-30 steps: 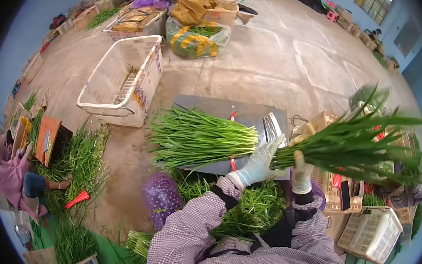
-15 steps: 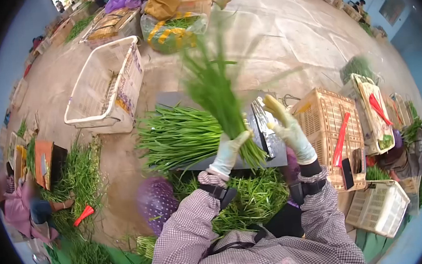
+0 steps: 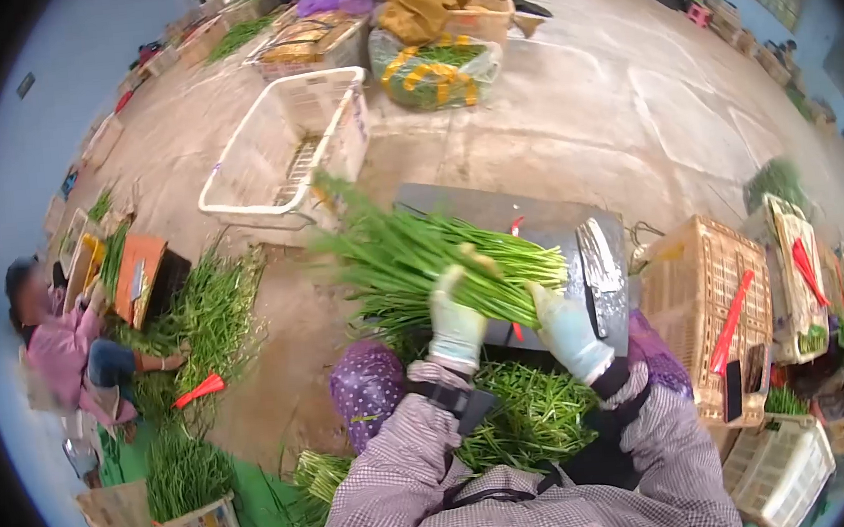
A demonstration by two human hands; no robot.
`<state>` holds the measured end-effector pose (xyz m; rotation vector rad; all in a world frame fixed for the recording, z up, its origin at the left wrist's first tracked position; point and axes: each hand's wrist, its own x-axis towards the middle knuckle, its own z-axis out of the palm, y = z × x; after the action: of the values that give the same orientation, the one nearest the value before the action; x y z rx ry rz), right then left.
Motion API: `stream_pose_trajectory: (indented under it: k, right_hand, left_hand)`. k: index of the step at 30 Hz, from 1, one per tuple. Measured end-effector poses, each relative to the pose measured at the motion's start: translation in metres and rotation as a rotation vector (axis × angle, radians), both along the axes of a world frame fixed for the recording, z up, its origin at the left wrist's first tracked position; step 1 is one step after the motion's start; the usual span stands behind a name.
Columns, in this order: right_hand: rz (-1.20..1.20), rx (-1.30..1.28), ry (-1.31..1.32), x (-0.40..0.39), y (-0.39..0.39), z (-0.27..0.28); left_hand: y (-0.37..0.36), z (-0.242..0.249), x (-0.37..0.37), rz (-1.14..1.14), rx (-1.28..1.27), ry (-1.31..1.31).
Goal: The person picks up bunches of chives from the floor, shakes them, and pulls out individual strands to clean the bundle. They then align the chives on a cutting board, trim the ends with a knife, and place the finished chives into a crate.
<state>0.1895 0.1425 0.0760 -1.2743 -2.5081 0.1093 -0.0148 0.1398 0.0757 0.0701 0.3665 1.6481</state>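
Observation:
A bunch of long green garlic chives (image 3: 442,262) lies sideways over a dark board (image 3: 497,197), its leafy tips blurred at the left. My left hand (image 3: 458,323), in a pale glove, is closed around the middle of the bunch. At the stem ends on the right, my gloved right hand (image 3: 570,329) is closed against them. Part of a red strip (image 3: 519,331) shows beneath the bunch. A knife (image 3: 591,289) with a dark edge rests on the board, right of the stems, beside a shiny pale patch. Loose cut leaves (image 3: 531,415) are heaped below the board at my lap.
An open white crate (image 3: 224,185) stands beyond the board to the left. A tan crate (image 3: 691,300) with red strips and a phone (image 3: 733,392) is at the right. Another person (image 3: 68,345) sits at the left beside heaped greens (image 3: 215,302). Bagged greens (image 3: 436,77) stand farther back.
The bunch has swung down from upright to lie sideways over the board. My right hand, open and apart before, has come in to the stem ends. The camera view has shifted left.

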Motion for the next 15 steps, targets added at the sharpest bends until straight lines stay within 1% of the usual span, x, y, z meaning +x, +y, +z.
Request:
stream_pose_trajectory:
  k: [1, 2, 4, 5, 6, 7, 8, 9, 10, 11, 12, 13, 15]
  right_hand:
    - [0.013, 0.063, -0.070, 0.001, 0.010, 0.008]
    - [0.018, 0.057, -0.171, 0.001, 0.025, 0.020]
    - [-0.008, 0.213, -0.325, 0.005, 0.058, 0.018]
    - [-0.020, 0.216, -0.313, 0.003, 0.074, 0.017]
    - [-0.038, 0.279, -0.403, -0.001, 0.088, 0.015]
    - [-0.059, 0.342, -0.490, -0.004, 0.100, 0.011]
    - [-0.079, 0.344, -0.465, -0.007, 0.110, -0.001]
    - [-0.064, 0.356, -0.473, -0.009, 0.120, -0.018]
    - [-0.043, 0.366, -0.485, -0.009, 0.130, -0.041]
    - [-0.019, 0.243, -0.440, -0.004, 0.138, -0.073]
    - [-0.020, 0.241, -0.428, -0.002, 0.137, -0.076]
    - [-0.034, 0.220, -0.438, -0.002, 0.134, -0.074]
    - [-0.036, 0.202, -0.474, 0.001, 0.138, -0.080]
  left_hand:
    - [0.010, 0.000, -0.020, 0.039, 0.010, -0.099]
    - [0.018, -0.001, -0.044, 0.079, 0.017, -0.198]
    - [0.025, 0.011, -0.088, 0.202, -0.129, -0.083]
    - [0.030, 0.008, -0.114, 0.265, -0.117, -0.048]
    - [0.036, 0.000, -0.134, 0.327, -0.102, -0.005]
    - [0.038, -0.016, -0.144, 0.532, -0.187, 0.410]
    - [0.039, -0.025, -0.153, 0.735, -0.261, 0.829]
    - [0.031, 0.012, -0.169, 0.400, -0.075, 0.033]
    - [0.033, -0.038, -0.205, 0.466, 0.042, 0.267]
    - [0.034, -0.018, -0.189, 0.755, -0.208, 0.490]
    - [0.034, 0.008, -0.161, 1.043, -0.466, 0.708]
    - [0.041, 0.016, -0.148, 1.047, -0.466, 0.717]
    - [0.052, 0.026, -0.118, 1.097, -0.214, 1.281]
